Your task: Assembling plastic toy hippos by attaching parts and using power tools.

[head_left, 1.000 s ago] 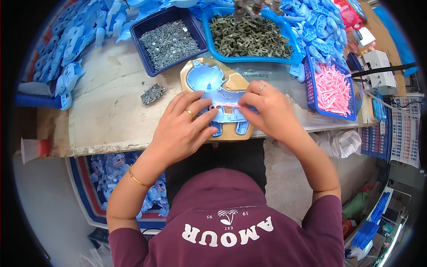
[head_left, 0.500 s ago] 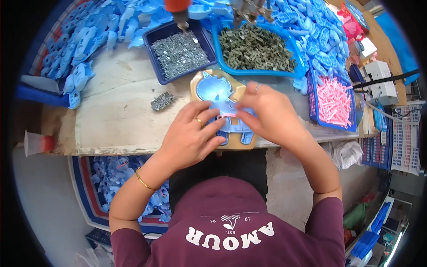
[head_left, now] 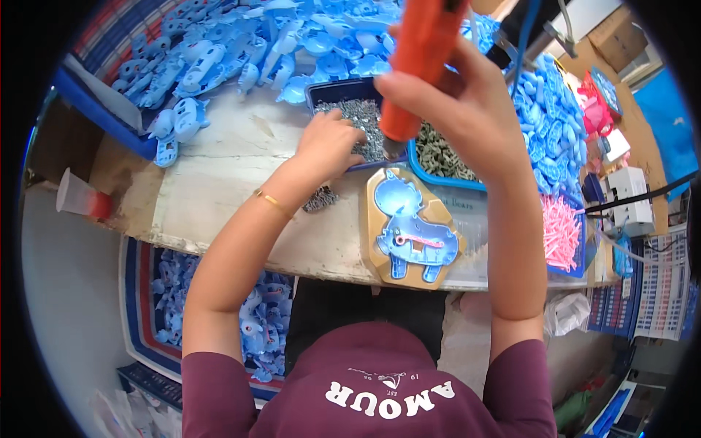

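My right hand [head_left: 475,109] is wrapped round an orange electric screwdriver [head_left: 416,66], its tip pointing down over the edge of the dark blue tray. My left hand [head_left: 328,146] reaches into that tray [head_left: 315,93], fingers apart among small silver screws [head_left: 369,117]. Below, a tan holding block [head_left: 372,255] carries a blue animal-shaped plastic shell half [head_left: 398,197], hollow side up. A pink stick-like part [head_left: 420,241] with a ring at one end lies across the shell's body. Beside my left forearm is a small pile of screws [head_left: 319,199], partly hidden by it.
A light blue tray [head_left: 453,182] of grey-green metal pieces sits right of the screws. Pink parts [head_left: 561,233] fill a blue basket at the right. Blue shells [head_left: 255,44] heap across the back. A red-and-clear cup [head_left: 80,196] is at the left edge.
Both hands have left the blue shell, where the pink part now lies in view. The right has gone up and taken hold of the screwdriver; the left has moved forward into the screw tray.
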Demonstrator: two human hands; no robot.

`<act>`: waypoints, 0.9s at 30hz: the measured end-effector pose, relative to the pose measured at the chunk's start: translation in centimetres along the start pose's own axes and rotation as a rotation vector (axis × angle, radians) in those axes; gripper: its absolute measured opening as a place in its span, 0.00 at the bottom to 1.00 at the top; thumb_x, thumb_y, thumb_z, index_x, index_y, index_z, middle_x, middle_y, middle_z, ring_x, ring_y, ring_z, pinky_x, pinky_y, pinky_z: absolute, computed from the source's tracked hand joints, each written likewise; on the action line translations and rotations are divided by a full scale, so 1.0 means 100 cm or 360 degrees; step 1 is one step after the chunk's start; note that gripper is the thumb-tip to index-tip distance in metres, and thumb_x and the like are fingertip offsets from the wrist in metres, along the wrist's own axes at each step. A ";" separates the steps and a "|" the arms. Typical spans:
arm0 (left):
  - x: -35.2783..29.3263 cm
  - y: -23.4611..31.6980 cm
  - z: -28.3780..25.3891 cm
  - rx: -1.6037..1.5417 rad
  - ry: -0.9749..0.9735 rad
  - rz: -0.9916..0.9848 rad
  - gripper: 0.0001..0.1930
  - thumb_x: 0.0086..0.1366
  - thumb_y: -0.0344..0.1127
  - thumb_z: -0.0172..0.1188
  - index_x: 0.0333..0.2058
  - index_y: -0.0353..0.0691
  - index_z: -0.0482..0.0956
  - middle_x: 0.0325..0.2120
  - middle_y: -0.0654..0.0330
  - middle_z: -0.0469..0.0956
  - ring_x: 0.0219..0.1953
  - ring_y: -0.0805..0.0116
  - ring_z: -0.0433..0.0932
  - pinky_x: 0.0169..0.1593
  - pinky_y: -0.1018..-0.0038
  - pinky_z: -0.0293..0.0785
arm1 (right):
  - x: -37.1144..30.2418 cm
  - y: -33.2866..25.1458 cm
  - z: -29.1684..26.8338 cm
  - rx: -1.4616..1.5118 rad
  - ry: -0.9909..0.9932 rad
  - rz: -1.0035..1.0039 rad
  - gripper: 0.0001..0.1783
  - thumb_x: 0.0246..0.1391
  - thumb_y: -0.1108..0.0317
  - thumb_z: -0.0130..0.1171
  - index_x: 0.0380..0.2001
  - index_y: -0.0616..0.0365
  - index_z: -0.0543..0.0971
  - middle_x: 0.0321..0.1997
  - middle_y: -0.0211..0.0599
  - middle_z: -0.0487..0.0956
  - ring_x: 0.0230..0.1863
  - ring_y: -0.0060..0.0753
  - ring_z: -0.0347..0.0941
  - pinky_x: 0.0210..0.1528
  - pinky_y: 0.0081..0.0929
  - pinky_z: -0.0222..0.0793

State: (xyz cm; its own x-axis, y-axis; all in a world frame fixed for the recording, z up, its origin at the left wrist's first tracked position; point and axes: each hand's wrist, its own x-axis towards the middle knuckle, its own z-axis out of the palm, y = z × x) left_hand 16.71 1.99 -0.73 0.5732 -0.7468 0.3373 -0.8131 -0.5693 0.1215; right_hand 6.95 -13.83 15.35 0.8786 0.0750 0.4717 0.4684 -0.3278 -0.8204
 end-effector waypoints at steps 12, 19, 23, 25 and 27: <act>0.004 -0.005 0.001 -0.0055 -0.0080 -0.0098 0.06 0.58 0.42 0.67 0.29 0.48 0.84 0.28 0.64 0.82 0.41 0.60 0.76 0.44 0.63 0.70 | -0.025 0.010 -0.034 0.0059 -0.0009 0.0231 0.31 0.55 0.66 0.69 0.60 0.64 0.71 0.58 0.40 0.77 0.51 0.35 0.81 0.57 0.38 0.76; -0.011 0.020 -0.007 -0.0139 0.0261 0.0135 0.08 0.60 0.41 0.65 0.26 0.47 0.80 0.27 0.64 0.79 0.38 0.63 0.76 0.40 0.65 0.72 | -0.035 0.011 -0.031 0.0401 -0.0081 0.0283 0.25 0.55 0.70 0.67 0.56 0.64 0.74 0.50 0.40 0.80 0.46 0.26 0.80 0.52 0.28 0.77; -0.029 0.063 -0.019 -0.0186 0.0478 0.0461 0.11 0.58 0.41 0.68 0.28 0.45 0.75 0.27 0.65 0.74 0.37 0.63 0.75 0.38 0.69 0.73 | -0.044 0.004 -0.020 0.0476 -0.0119 0.0360 0.29 0.51 0.69 0.57 0.57 0.68 0.70 0.40 0.42 0.80 0.39 0.31 0.80 0.46 0.31 0.76; -0.037 0.081 -0.018 -0.0322 0.0465 0.0466 0.11 0.57 0.40 0.69 0.29 0.45 0.74 0.27 0.65 0.74 0.37 0.62 0.75 0.39 0.69 0.74 | -0.051 0.003 -0.005 0.0582 0.0034 0.0274 0.26 0.50 0.69 0.59 0.53 0.69 0.72 0.30 0.36 0.77 0.26 0.23 0.72 0.31 0.23 0.70; -0.045 0.092 -0.019 -0.0493 0.0454 0.0430 0.11 0.56 0.38 0.70 0.31 0.44 0.75 0.28 0.65 0.74 0.37 0.63 0.76 0.40 0.69 0.76 | -0.058 -0.002 0.002 0.0535 0.0087 0.0298 0.24 0.50 0.68 0.59 0.51 0.68 0.72 0.28 0.35 0.77 0.23 0.22 0.72 0.28 0.21 0.68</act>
State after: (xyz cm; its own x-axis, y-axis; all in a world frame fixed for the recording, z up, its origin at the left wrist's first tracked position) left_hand 6.45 0.73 0.70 0.3227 -0.7051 0.6314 -0.9454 -0.2071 0.2518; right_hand 1.79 -14.01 12.71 0.9498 -0.0099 0.3127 0.3127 -0.0037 -0.9498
